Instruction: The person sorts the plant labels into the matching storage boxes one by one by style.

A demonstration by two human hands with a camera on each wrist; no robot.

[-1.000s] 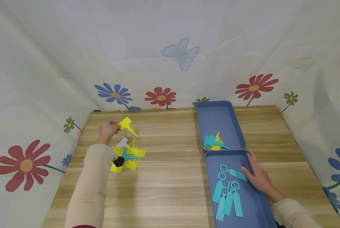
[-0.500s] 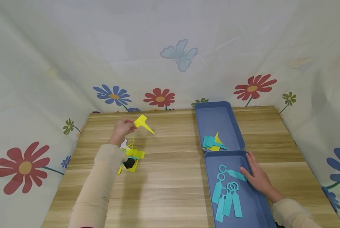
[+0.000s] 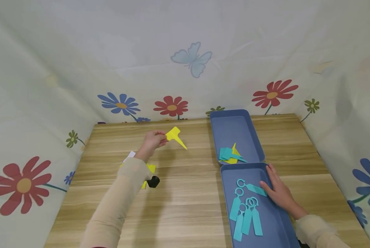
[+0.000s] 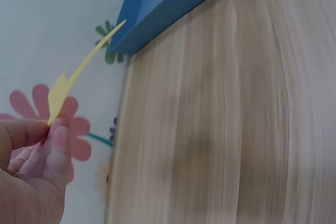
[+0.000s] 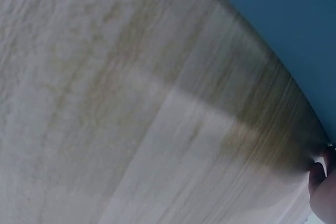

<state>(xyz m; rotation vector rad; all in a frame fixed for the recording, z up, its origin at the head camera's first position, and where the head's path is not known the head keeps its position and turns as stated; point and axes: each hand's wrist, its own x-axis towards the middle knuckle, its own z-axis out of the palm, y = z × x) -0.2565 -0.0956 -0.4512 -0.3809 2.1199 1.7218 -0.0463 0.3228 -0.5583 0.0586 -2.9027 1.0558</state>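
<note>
The left hand's grip (image 3: 154, 142) pinches the broad end of a yellow, T-shaped plastic tag (image 3: 173, 133), held above the wood-grain counter (image 3: 188, 206), beyond and left of the near blue rectangular tray (image 3: 271, 220). The right hand's grip (image 3: 280, 193), fingers extended, rests over that tray's right rim. Inside it lie turquoise, ring-topped flat tags (image 3: 257, 222); just beyond it, a far blue tray (image 3: 234, 129) holds turquoise T-shaped tags (image 3: 229, 153). Well left of it, more yellow pieces (image 3: 152, 168) show past the cream sleeve (image 3: 118, 203).

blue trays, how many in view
2: the far tray at the back of the table, and the near tray in front of it, the right hand on its rim.
</note>
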